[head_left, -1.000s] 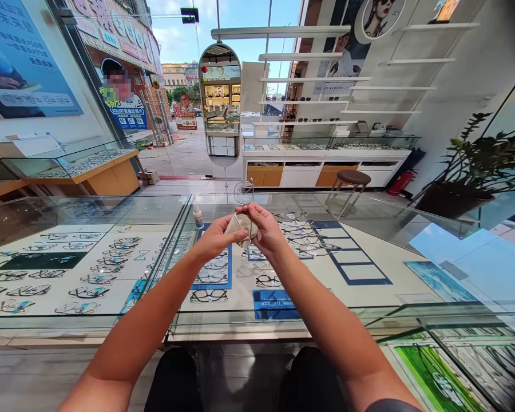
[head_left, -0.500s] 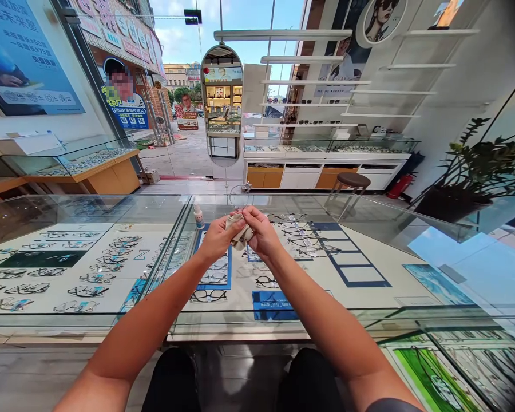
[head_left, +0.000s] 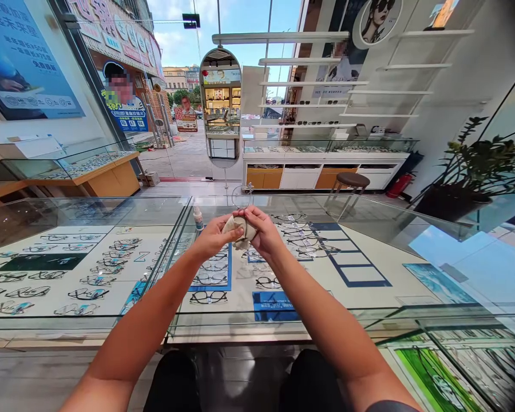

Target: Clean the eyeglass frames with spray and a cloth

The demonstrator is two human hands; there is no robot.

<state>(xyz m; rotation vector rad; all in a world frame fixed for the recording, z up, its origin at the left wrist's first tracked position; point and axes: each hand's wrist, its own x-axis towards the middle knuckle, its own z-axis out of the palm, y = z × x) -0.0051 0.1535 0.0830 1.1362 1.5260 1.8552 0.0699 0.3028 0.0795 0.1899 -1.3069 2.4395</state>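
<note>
My left hand (head_left: pixel 214 234) is closed on a beige cloth (head_left: pixel 239 230), its thumb pressing on the cloth's face. Close against it, my right hand (head_left: pixel 261 229) pinches thin-rimmed eyeglasses (head_left: pixel 233 197) at the cloth's right edge. One round rim of the glasses stands up beyond my fingertips; the rest is hidden by the cloth and fingers. Both hands are above the glass counter. Just left of them a small white spray bottle (head_left: pixel 198 217) stands upright on the counter top.
Beneath the glass of the display counter (head_left: pixel 292 332) lie rows of eyeglasses (head_left: pixel 209 297), a blue card (head_left: pixel 274 306) and a blue-framed tray (head_left: pixel 360 274). Across the floor stand an oval mirror (head_left: pixel 221 109), a stool (head_left: pixel 352 181) and a potted plant (head_left: pixel 463 177).
The cloth has turned and shows a broader face between my hands. My left thumb has shifted across it. The rim above my fingers has tilted a little to the right.
</note>
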